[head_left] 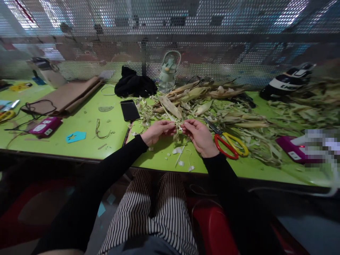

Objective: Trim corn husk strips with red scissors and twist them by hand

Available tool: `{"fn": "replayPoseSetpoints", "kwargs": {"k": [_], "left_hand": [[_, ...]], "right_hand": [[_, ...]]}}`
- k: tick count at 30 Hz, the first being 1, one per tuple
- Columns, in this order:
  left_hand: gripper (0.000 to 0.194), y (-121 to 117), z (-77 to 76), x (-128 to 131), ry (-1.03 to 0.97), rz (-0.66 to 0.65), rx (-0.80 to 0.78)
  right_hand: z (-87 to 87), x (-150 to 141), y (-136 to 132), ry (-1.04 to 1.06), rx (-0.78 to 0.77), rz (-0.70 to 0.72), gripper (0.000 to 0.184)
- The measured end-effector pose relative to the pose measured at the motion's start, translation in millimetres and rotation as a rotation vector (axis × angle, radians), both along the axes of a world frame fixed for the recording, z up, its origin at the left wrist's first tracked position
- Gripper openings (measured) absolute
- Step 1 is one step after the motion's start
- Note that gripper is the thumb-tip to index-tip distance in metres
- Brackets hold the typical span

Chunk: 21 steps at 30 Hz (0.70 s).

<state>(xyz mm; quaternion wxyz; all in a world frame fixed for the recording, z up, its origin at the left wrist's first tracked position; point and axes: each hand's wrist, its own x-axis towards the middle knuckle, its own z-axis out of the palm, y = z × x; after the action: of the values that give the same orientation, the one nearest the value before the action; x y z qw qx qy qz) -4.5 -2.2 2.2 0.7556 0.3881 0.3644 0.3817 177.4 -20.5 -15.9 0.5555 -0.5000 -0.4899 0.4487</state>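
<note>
My left hand [159,131] and my right hand [199,136] meet over the front of the table, fingertips pinched on a small pale husk piece [179,124] between them. Its exact shape is too small to tell. Right behind the fingers lies a heap of dried corn husks [196,94], with shredded strips around it. Scissors [231,143] with one red and one yellow handle rest just right of my right hand. White scraps [177,151] lie on the table below the hands. A black phone [130,110] is beyond my left hand.
On the green table [117,138] stand a pale green bottle [168,72] and, at its left, black cloth [135,84]. A dark bottle [287,83] leans at the right. Purple power strips [46,126] sit at both sides, with cords. A perforated metal screen [148,42] closes the back.
</note>
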Motion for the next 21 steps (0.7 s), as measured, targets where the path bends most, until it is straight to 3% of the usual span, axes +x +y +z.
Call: {"fn": "replayPoseSetpoints", "kwargs": {"k": [3,7,16,21], "left_hand": [[0.011,1,-1.5,0,0.017,0.069,0.021],[0.006,1,0.1,-1,0.038,0.058,0.076],[0.016,-3,-2.8,0,0.102,0.067,0.333],[0.016,-7,-0.9,1,0.183,-0.076,0.375]], "right_hand": [[-0.2,-2,-2,-0.023,0.030,0.008,0.034],[-1.6,-5,-4,-0.066,0.069,0.016,0.034],[-2.2,-9,-3,-0.111,0.133,-0.125,0.027],[0.3,-12,-6,-0.210,0.230,-0.158,0.024]]}}
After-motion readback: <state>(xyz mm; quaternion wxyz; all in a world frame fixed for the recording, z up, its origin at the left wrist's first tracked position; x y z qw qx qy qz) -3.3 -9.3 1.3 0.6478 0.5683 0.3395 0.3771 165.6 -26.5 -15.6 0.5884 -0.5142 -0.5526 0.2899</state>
